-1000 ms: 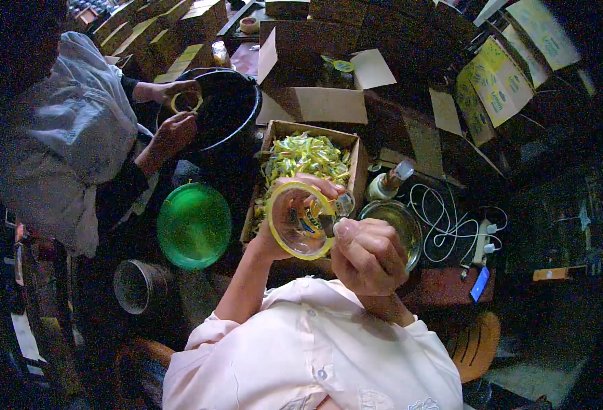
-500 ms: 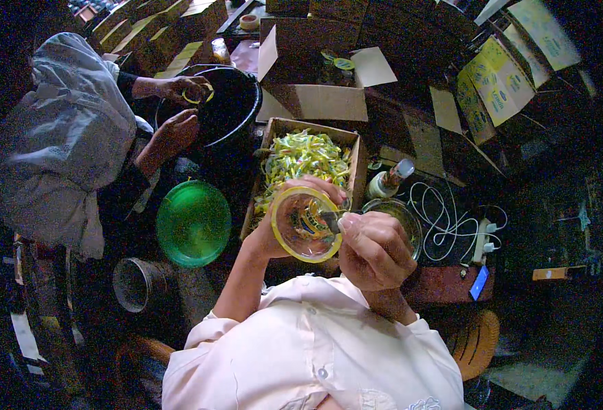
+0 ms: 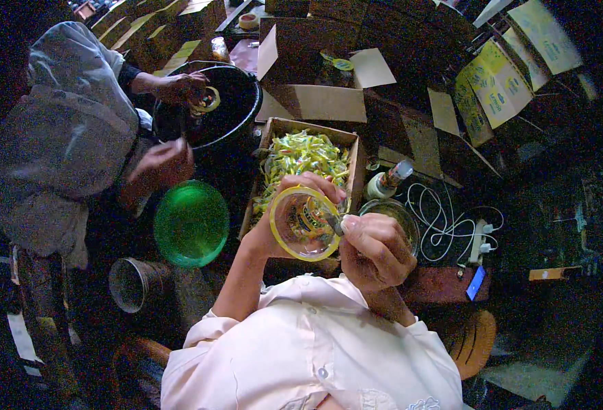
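In front of my chest, my left hand [image 3: 260, 238] is wrapped round a clear plastic jar [image 3: 295, 217] with a yellow rim. The jar's mouth faces up toward me, and a printed label shows through its wall. My right hand [image 3: 380, 251] pinches a small flat grey piece [image 3: 335, 223] against the right side of the jar's rim; its exact kind is unclear. Just beyond the hands stands a cardboard box [image 3: 357, 160] filled with small yellow-green wrapped pieces [image 3: 308, 156]. Below my right hand, a round clear bowl [image 3: 412, 232] is partly hidden.
A co-worker's hand [image 3: 182, 87] holds another yellow-rimmed jar [image 3: 208, 101] over a black tub [image 3: 252, 113]. Left of me are a green basin [image 3: 192, 224] and a grey bucket [image 3: 125, 285]. A bottle [image 3: 388, 180], white cable [image 3: 428, 256] and power strip [image 3: 480, 240] lie to the right.
My hands and the jar have barely shifted. The co-worker's nearer hand has dropped down and away from their jar, which now hangs from the other hand over the tub.
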Demonstrator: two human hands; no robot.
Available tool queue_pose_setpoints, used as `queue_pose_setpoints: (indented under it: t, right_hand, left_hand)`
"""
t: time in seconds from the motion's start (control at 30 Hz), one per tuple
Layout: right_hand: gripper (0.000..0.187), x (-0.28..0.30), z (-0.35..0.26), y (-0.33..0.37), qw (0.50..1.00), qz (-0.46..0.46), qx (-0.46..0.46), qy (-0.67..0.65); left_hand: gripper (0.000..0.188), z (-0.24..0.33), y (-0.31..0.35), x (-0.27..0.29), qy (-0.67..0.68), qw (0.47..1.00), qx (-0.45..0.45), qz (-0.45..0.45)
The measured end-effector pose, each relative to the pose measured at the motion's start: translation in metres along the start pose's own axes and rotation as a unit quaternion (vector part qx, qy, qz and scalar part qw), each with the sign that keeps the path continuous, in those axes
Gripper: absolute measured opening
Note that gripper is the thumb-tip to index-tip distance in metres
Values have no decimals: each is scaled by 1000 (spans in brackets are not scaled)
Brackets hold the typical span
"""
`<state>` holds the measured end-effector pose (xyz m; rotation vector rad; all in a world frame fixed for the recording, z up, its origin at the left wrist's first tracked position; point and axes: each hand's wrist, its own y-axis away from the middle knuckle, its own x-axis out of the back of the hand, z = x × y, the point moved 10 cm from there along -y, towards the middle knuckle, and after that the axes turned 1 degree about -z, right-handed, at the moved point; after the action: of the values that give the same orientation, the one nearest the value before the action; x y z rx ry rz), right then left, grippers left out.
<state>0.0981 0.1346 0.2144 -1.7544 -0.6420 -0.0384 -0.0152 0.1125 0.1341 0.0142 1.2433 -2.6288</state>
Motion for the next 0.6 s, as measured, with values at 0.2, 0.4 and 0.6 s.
queue_pose_setpoints:
  t: [0.2,0.4,0.6]
  right_hand:
    - [18,-3,0,-2,1000,-4,-7,-5]
    - [20,-4,5,-1,1000,3,-11,-13]
    - [17,-10,32,-2,989,18,-143,17]
  left_hand:
    - [59,-2,2,3,2,1000,7,7]
    - [65,-6,5,4,15,1000,26,7]
    - [85,-22,16,22,1,993,102,65]
